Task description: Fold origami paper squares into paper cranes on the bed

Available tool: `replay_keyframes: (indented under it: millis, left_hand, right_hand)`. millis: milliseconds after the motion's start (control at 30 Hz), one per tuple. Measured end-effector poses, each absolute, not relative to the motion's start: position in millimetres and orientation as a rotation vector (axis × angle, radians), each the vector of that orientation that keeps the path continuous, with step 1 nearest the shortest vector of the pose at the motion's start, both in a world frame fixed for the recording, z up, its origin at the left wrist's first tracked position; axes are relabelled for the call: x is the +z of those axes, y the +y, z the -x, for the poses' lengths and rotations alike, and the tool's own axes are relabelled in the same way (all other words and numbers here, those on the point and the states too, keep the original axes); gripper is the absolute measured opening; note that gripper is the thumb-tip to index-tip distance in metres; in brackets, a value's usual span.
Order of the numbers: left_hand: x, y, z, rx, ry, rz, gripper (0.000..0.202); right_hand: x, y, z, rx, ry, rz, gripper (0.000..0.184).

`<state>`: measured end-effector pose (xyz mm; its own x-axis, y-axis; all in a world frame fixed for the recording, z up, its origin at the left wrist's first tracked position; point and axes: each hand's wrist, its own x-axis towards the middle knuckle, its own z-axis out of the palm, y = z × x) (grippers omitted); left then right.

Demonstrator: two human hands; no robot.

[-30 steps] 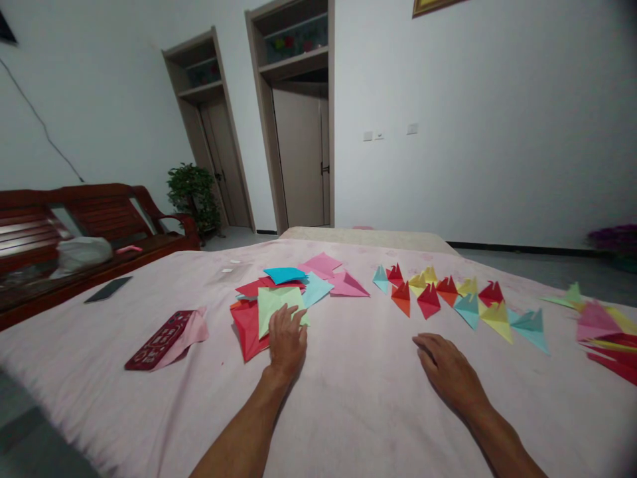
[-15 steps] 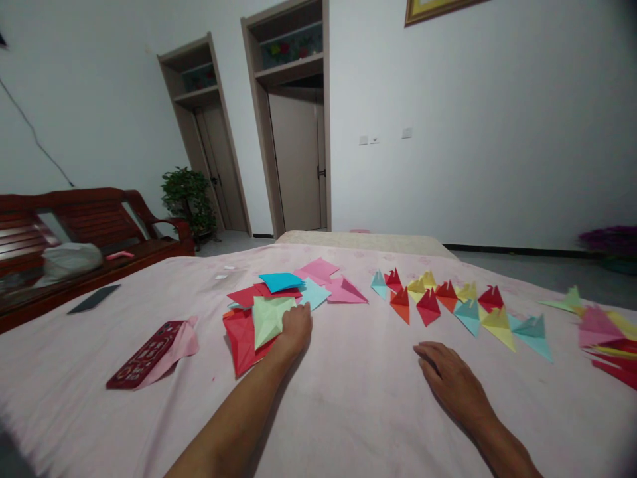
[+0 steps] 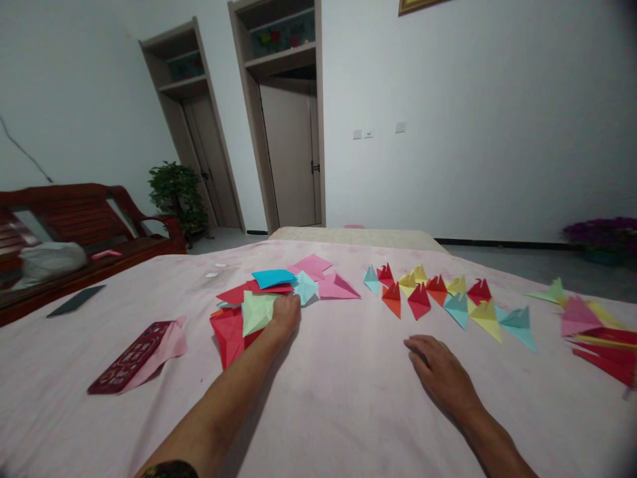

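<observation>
My left hand [image 3: 287,315] reaches into the pile of folded paper at the middle left, its fingers curled and pinching the near edge of a light blue folded paper [image 3: 304,285]. Beside that hand lies a pale green folded paper [image 3: 256,312], over a red folded paper [image 3: 227,335]. A bright blue folded paper [image 3: 273,279] and a pink folded paper [image 3: 338,287] lie just behind and to the right. My right hand [image 3: 438,365] rests palm down on the cloth, fingers loosely extended, holding nothing. Beyond it stand several folded paper cranes [image 3: 419,301] in red, yellow, orange and light blue.
A pink cloth [image 3: 343,398] covers the table. A dark red patterned case [image 3: 130,358] with pink paper and a dark phone [image 3: 76,301] lie at left. More folded papers [image 3: 580,317] lie far right. A wooden bench [image 3: 84,206] stands beyond the left edge.
My left hand has pushed slightly forward onto the light blue paper, which now looks a little raised. My right hand stays put. The view has shifted slightly.
</observation>
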<state>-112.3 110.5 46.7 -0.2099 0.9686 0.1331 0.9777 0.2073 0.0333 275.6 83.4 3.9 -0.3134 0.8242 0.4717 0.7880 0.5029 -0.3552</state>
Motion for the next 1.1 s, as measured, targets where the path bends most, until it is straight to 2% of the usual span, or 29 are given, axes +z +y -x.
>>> replay_keyframes:
  millis: [133,400,567,733,867,900,967,1100]
  left_hand:
    - [54.8,107.8,111.6,-0.302,-2.369,1.915,0.021]
    - [71.9,89.0,113.6,-0.899,-2.376,1.921,0.016]
    - [78.9,74.5,96.7,-1.497,-2.35,2.07,0.017]
    - [74.8,50.0,60.1,-2.036,-2.218,2.383,0.032]
    - [59.1,34.4,27.2,-2.815,-2.138,2.529,0.024]
    - [54.9,32.7,20.3,-2.879,-2.204,2.561,0.02]
    - [48.6,31.7,9.7,-2.791,-2.392,2.64,0.014]
    - [46.4,36.6,4.3,-2.684,-2.757,2.472,0.026]
  right_hand:
    - [3.7,82.9,-275.8,0.097,-2.129,1.312,0.031]
    - [3.4,82.3,-275.6,0.106,-2.12,1.319,0.031]
    - [3.3,81.7,-275.8,0.128,-2.116,1.323,0.031]
    - [10.3,76.6,-273.3,0.221,-2.056,1.323,0.03]
    - [20.9,66.9,-270.4,0.537,-1.893,1.299,0.036]
    - [23.3,64.3,-269.5,0.689,-1.83,1.291,0.039]
    - [26.4,60.3,-267.3,0.959,-1.673,1.23,0.047]
    - [25.4,60.1,-263.1,0.982,-1.699,1.217,0.05]
